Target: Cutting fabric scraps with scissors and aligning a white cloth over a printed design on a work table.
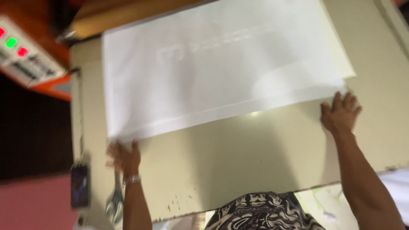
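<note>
Two hands are ours at a cream worktable (238, 153), the biggest thing in view. Across its far half lies a large white sheet (213, 64), with a second cream sheet (338, 51) showing under its right edge. Our left hand (123, 155), blurred, touches the sheet's near left corner; we cannot tell whether its fingers pinch or lie flat. Our right hand (341, 113) presses flat, fingers together, on the near right corner. A control panel (23, 53) with coloured lights sits far left, a dark phone (79, 186) and a wrench (115, 200) near the table's left edge.
</note>
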